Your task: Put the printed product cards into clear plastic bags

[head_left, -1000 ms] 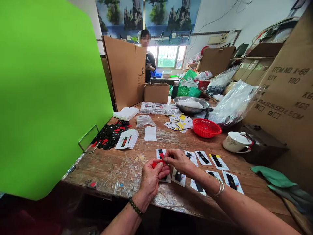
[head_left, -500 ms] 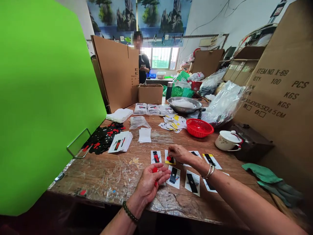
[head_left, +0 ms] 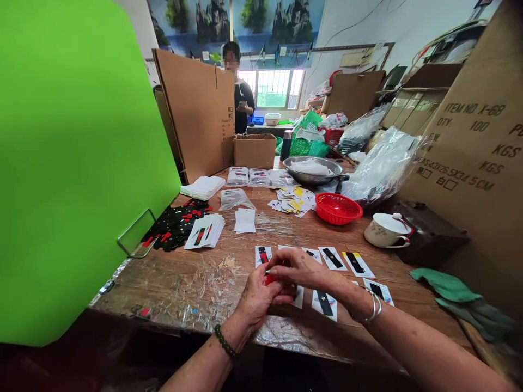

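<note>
both hands [head_left: 281, 283] meet over the cards [head_left: 332, 257]; left hand [head_left: 257, 296] cups red bits [head_left: 270, 279], right hand [head_left: 300, 269] grip pinching one, cards at 2 o'clock

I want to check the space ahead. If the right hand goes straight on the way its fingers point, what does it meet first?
The right hand points leftward; it likely meets the left hand holding small red pieces, already touching.

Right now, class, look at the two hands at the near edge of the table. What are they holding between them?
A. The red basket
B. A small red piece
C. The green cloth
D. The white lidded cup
B. The left hand and right hand meet over the printed cards, with a small red piece showing between their fingers.
</note>
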Demonstrator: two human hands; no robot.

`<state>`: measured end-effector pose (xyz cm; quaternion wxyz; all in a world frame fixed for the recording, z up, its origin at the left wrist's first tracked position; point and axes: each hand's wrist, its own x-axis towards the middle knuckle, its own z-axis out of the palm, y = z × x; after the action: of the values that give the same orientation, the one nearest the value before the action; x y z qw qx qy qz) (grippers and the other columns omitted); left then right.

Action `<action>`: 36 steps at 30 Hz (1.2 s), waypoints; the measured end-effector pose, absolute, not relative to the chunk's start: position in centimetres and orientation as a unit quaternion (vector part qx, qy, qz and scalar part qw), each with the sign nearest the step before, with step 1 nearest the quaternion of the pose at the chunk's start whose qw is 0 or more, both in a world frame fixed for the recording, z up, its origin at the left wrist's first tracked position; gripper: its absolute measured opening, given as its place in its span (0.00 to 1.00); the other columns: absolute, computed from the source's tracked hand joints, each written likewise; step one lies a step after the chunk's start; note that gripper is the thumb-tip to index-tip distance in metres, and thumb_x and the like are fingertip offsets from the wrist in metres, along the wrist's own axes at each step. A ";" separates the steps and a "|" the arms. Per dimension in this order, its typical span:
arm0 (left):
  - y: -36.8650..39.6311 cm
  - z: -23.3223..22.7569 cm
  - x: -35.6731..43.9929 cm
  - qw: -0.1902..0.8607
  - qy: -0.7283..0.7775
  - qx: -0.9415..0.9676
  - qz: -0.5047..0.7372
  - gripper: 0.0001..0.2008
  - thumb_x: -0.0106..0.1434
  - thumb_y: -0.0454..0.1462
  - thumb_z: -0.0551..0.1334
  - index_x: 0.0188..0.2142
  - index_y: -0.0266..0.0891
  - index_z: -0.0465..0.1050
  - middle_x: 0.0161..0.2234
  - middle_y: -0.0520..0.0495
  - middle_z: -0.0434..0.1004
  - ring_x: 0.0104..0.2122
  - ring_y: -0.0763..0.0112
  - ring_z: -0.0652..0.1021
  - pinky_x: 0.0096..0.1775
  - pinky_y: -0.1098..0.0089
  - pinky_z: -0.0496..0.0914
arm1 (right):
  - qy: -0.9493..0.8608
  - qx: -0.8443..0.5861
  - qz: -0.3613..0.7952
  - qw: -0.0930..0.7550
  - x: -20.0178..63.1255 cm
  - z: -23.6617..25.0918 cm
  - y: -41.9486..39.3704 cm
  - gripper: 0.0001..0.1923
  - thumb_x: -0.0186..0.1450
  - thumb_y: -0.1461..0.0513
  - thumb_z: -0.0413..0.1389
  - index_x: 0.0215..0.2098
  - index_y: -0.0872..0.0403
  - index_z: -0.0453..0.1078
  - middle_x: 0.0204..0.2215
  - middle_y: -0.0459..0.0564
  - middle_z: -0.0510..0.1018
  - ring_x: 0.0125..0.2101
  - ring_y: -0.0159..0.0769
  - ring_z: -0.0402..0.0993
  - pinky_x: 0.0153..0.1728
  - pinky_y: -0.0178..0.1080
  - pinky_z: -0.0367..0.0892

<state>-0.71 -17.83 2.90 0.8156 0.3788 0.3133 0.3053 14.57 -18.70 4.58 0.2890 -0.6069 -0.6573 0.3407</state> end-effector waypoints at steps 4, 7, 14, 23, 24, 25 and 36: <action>-18.6 3.2 -0.8 0.819 0.308 0.390 0.287 0.20 0.49 0.31 0.72 0.41 0.33 0.70 0.27 0.47 0.78 0.23 0.72 0.78 0.23 0.77 0.70 | -0.622 -0.584 0.388 0.348 14.2 4.8 -20.1 0.04 0.57 0.62 0.56 0.26 0.54 0.71 0.23 0.44 0.74 0.24 0.32 0.67 0.25 0.32 0.60; -18.8 3.3 -1.5 0.835 0.328 0.354 0.265 0.18 0.54 0.30 0.69 0.44 0.32 0.68 0.31 0.41 0.80 0.27 0.68 0.81 0.30 0.73 0.75 | -0.546 -0.600 0.405 0.422 16.9 4.4 -20.0 0.08 0.58 0.57 0.56 0.27 0.53 0.67 0.21 0.43 0.72 0.20 0.30 0.64 0.22 0.32 0.58; -18.2 3.7 -1.7 0.868 0.318 0.249 0.291 0.19 0.51 0.17 0.58 0.42 0.29 0.70 0.45 0.32 0.78 0.43 0.61 0.81 0.48 0.65 0.75 | -0.499 -0.765 0.227 0.338 23.1 0.9 -19.1 0.02 0.58 0.64 0.57 0.29 0.55 0.69 0.21 0.46 0.76 0.21 0.31 0.69 0.23 0.32 0.60; -18.3 2.8 -0.5 0.854 0.328 0.287 0.283 0.12 0.59 0.23 0.62 0.42 0.31 0.68 0.42 0.34 0.79 0.40 0.60 0.82 0.41 0.69 0.78 | -0.503 -0.814 0.130 0.260 24.3 -1.6 -18.6 0.04 0.58 0.65 0.58 0.25 0.54 0.71 0.24 0.48 0.77 0.29 0.36 0.71 0.28 0.35 0.54; -18.3 2.8 -0.4 0.853 0.330 0.293 0.279 0.11 0.59 0.24 0.62 0.42 0.31 0.68 0.42 0.34 0.79 0.40 0.61 0.82 0.41 0.69 0.78 | -0.502 -0.817 0.126 0.256 24.3 -1.6 -18.7 0.04 0.59 0.65 0.58 0.26 0.54 0.71 0.25 0.48 0.77 0.30 0.36 0.71 0.29 0.35 0.54; -18.4 2.7 -0.3 0.851 0.334 0.298 0.274 0.11 0.59 0.24 0.61 0.42 0.31 0.68 0.41 0.34 0.80 0.39 0.61 0.83 0.40 0.69 0.78 | -0.502 -0.819 0.121 0.252 24.4 -1.6 -18.7 0.04 0.59 0.65 0.58 0.27 0.54 0.71 0.26 0.48 0.77 0.31 0.36 0.71 0.30 0.35 0.54; -18.5 3.0 0.1 0.848 0.347 0.310 0.252 0.12 0.59 0.22 0.60 0.41 0.30 0.69 0.40 0.35 0.80 0.36 0.65 0.83 0.39 0.72 0.78 | -0.531 -0.819 0.026 0.215 21.5 -1.1 -19.7 0.09 0.64 0.58 0.58 0.37 0.56 0.67 0.36 0.53 0.73 0.37 0.40 0.69 0.37 0.36 0.60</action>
<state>0.09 -18.53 3.05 0.8484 0.3104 0.3470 0.2518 21.53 -19.69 -1.10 0.2152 -0.8195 -0.5305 0.0262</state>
